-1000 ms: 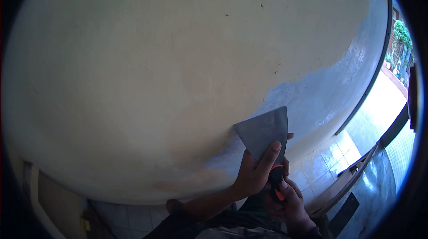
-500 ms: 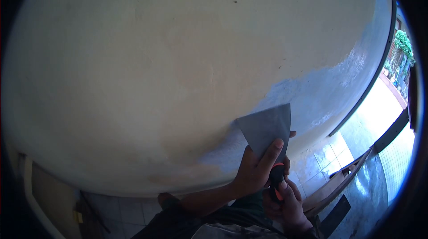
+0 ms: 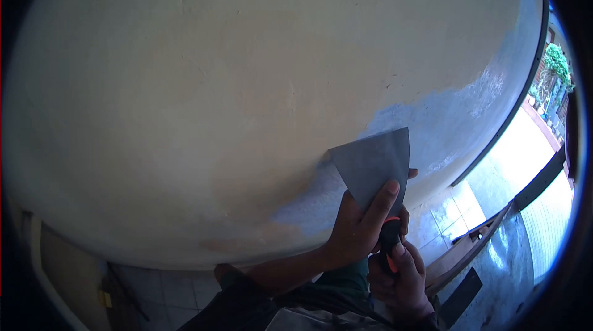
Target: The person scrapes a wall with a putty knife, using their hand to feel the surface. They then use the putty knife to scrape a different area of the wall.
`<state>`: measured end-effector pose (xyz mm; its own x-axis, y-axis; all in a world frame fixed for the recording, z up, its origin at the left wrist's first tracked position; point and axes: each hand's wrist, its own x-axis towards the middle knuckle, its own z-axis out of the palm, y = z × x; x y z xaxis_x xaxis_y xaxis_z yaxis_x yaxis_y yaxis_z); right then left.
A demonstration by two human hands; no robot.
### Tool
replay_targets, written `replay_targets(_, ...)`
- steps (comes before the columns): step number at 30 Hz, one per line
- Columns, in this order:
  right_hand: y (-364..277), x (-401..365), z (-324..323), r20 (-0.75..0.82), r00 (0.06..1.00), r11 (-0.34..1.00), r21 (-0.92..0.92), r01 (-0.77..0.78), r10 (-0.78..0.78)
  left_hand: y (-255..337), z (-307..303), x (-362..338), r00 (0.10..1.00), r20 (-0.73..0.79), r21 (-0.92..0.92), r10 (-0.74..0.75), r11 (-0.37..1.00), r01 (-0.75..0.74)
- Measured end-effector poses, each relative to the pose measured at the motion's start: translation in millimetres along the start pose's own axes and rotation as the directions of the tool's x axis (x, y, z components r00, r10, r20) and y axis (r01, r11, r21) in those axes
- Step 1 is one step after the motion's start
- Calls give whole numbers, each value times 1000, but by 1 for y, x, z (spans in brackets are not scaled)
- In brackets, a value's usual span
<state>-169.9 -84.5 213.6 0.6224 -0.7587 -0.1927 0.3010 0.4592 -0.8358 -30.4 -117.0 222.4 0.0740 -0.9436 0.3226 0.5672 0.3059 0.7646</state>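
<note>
Against the wall [image 3: 247, 84], the right hand [image 3: 401, 278] has its fingers clamped round the scraper [image 3: 374, 164] handle, the left hand [image 3: 358, 229] gripping its blade.

**A:** Where does the view look from?

**B:** From the person's head. It tips forward and down, and faces the cream plastered wall [image 3: 216, 84] almost square on. The wide lens bends everything into a circle with dark corners.

**A:** How near is it?

**B:** Close. The wall fills everything above and left of the fingers [image 3: 384, 198] of the left hand [image 3: 355, 229]. They press on the flat grey metal scraper [image 3: 374, 164], low and right of centre.

**A:** And at the edges?

**B:** Below the fingers, the person's own forearm and clothing come up from the bottom rim. Right of the fingers, the pale tiled floor [image 3: 454, 210] and leafy green plants [image 3: 556, 65] in daylight curve along the rim.
</note>
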Motion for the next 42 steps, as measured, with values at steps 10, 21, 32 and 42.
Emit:
replay_targets(10,0,-3,-3,-34,999,999,-29,24,-25,-6,0,3,1000,9,34,-20,999,19)
replay_targets(21,0,-1,-13,29,999,1000,-12,21,-20,-16,-1,6,999,23,48,-33,998,32)
replay_targets(32,-6,3,-16,50,998,999,40,22,-24,-17,2,13,998,68,111,9,994,-17)
replay_targets(42,18,-11,-19,212,977,1000,-6,-9,10,-12,-6,-24,1000,-14,21,-11,1000,12)
